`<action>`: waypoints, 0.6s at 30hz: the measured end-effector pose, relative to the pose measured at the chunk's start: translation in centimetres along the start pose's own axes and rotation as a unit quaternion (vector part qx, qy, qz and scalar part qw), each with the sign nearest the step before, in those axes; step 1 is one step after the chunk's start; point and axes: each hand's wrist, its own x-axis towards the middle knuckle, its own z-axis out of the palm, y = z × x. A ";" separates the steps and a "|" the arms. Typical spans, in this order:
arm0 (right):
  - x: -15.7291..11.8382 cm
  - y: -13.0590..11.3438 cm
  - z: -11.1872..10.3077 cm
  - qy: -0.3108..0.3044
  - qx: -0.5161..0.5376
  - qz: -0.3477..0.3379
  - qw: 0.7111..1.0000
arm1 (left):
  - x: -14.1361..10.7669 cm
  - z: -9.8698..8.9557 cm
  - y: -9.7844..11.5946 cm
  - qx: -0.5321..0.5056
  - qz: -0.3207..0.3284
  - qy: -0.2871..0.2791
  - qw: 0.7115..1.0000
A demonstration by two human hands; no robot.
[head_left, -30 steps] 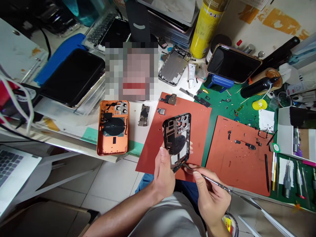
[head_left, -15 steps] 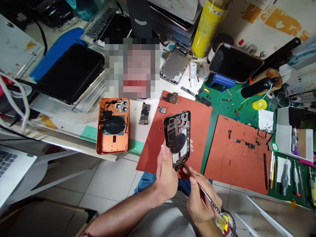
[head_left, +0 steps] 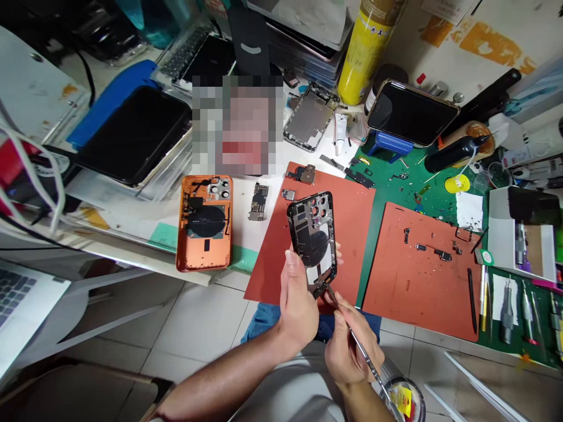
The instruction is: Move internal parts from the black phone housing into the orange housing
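My left hand (head_left: 299, 302) is wrapped round a black phone frame (head_left: 313, 240), holding it tilted above the left red mat (head_left: 268, 266). The frame's open inside faces me, with camera rings near its top. My right hand (head_left: 354, 346) pinches a thin metal tool (head_left: 367, 358), whose tip meets the frame's lower corner. To the left lies an orange phone housing (head_left: 204, 252) with its inside up. A small circuit board (head_left: 257, 202) rests between the housing and the mat. Camera modules (head_left: 303, 173) and a small metal part (head_left: 288, 194) sit on the mat's upper edge.
Small parts (head_left: 442, 253) lie on a second red mat (head_left: 417, 299) at the right. Screwdrivers (head_left: 508, 310) are beyond it. A phone (head_left: 413, 112) leans on a blue stand (head_left: 391, 143), near a yellow can (head_left: 367, 53). A black phone (head_left: 134, 135) lies at the left.
The black frame has tipped slightly and shifted a little left in view. My right hand and the tool have also moved slightly left. The surroundings have shifted slightly with the camera.
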 end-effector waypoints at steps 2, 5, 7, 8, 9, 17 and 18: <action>0.0 0.1 0.1 -0.001 -0.002 -0.004 1.000 | 0.0 0.1 0.0 -0.006 0.001 0.011 1.000; 0.2 -0.2 0.0 0.003 0.018 0.024 1.000 | 0.1 0.0 -0.1 -0.015 0.008 -0.006 1.000; 0.6 -0.5 -0.3 0.011 0.055 0.069 0.996 | 0.1 -0.3 -0.3 -0.025 0.014 -0.033 0.999; 0.9 -0.6 -0.6 0.013 0.078 0.095 0.992 | 0.1 -0.5 -0.3 -0.032 0.016 -0.045 0.998; 1.4 -0.8 -1.0 0.010 0.101 0.124 0.987 | 0.1 -0.6 -0.4 -0.037 0.018 -0.054 0.998; 6.1 -0.7 -5.8 -0.067 0.229 0.213 0.947 | 1.2 -1.0 1.0 -0.056 -0.017 -0.114 0.992; 6.4 -0.7 -6.3 -0.069 0.223 0.209 0.950 | 1.3 -1.1 1.1 -0.062 -0.023 -0.121 0.990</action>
